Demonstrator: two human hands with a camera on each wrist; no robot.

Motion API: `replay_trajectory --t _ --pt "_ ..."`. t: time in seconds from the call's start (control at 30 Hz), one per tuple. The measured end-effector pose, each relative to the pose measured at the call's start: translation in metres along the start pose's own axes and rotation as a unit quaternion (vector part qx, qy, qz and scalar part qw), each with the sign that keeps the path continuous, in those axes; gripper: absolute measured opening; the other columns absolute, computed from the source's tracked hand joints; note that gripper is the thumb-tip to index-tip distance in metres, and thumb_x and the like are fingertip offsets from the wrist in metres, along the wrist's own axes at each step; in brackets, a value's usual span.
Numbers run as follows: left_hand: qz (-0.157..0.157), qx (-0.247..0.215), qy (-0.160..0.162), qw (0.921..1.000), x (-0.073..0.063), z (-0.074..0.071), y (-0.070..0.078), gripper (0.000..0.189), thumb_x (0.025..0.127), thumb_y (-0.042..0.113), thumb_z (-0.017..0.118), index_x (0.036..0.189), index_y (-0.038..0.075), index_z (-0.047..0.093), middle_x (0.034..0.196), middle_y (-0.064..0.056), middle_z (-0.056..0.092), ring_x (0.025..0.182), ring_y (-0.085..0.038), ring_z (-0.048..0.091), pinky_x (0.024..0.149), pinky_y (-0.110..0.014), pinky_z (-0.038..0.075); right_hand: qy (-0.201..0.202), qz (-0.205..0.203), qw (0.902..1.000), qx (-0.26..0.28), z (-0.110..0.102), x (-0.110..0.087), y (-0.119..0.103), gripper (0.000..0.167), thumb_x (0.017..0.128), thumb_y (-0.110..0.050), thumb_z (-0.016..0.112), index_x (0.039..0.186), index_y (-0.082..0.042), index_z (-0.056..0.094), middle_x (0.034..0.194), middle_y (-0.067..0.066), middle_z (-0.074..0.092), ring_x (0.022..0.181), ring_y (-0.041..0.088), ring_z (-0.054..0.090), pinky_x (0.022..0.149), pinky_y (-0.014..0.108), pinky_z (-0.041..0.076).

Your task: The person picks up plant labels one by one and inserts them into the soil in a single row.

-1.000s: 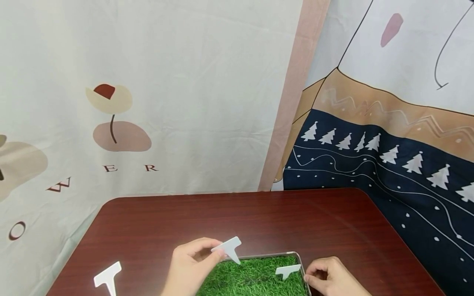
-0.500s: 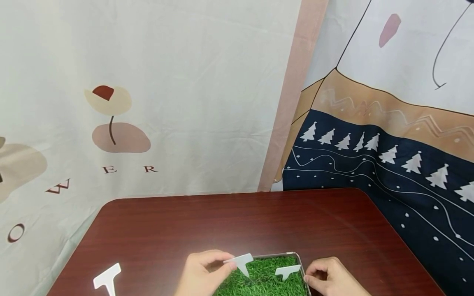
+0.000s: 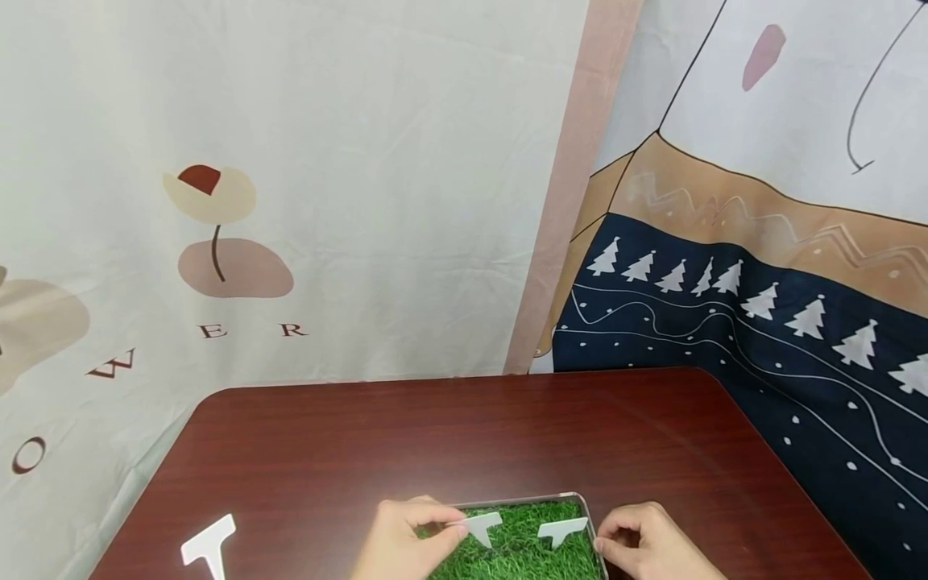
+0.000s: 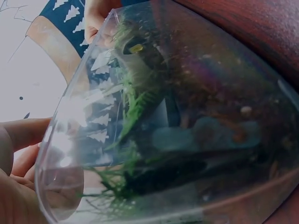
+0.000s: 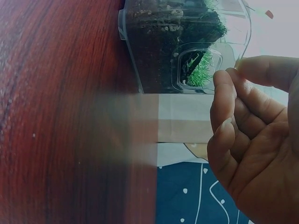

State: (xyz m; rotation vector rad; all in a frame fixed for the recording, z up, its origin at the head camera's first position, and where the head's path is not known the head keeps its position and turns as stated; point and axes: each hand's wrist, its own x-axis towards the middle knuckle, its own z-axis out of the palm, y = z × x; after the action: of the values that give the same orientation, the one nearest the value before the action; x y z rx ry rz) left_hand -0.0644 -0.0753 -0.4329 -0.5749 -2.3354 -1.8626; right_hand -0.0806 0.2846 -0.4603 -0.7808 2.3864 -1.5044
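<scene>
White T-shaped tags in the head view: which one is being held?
The middle tag, pinched by the left hand; the right tag stands in the grass and the left tag is on the table, both unheld.

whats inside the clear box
Grass over dark soil, with one white tag standing in the grass, stem tip hidden. The left hand, pinching another tag, covers some grass.

My markers (image 3: 484, 527): white
Grass (image 3: 518, 562): green
My table (image 3: 435, 439): reddish-brown (wood-grained, I see)
Navy cloth (image 3: 750, 362): white trees, dots, lines
</scene>
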Motion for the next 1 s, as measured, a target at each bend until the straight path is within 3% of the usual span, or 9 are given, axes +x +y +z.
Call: replay_trajectory --t 0.3,0.77,1.0 --pt "-0.026 0.010 -0.021 0.9994 -0.0001 -0.0002 0.0002 0.006 0.085 0.006 0.084 0.090 0.009 0.083 0.079 0.006 0.073 0.070 -0.003 0.062 0.064 -0.025 0.054 0.002 0.006 1.0000 -0.005 0.0000 -0.0001 0.0010 0.017 0.097 -0.001 0.069 0.089 -0.015 0.077 0.076 -0.013 0.067 0.061 -0.003 0.051 0.050 0.023 0.046" --pt "-0.027 0.014 -0.044 0.9985 0.0002 0.0012 -0.0063 0.004 0.087 0.007 0.083 0.089 0.010 0.083 0.084 0.004 0.076 0.073 -0.002 0.063 0.066 -0.025 0.054 0.002 0.003 1.0000 -0.006 0.0008 0.0005 -0.0008 0.017 0.097 -0.002 0.069 0.089 -0.015 0.077 0.077 -0.013 0.067 0.061 -0.003 0.052 0.051 0.023 0.046" --pt "-0.034 0.042 -0.066 0.9963 0.0023 0.0002 -0.0070 0.005 0.089 0.008 0.082 0.093 0.010 0.084 0.091 0.005 0.078 0.080 -0.003 0.067 0.071 -0.025 0.056 0.001 0.000 1.0000 -0.005 0.0001 0.0004 -0.0011 0.017 0.097 -0.002 0.069 0.089 -0.015 0.077 0.078 -0.013 0.068 0.062 -0.002 0.054 0.052 0.024 0.047"
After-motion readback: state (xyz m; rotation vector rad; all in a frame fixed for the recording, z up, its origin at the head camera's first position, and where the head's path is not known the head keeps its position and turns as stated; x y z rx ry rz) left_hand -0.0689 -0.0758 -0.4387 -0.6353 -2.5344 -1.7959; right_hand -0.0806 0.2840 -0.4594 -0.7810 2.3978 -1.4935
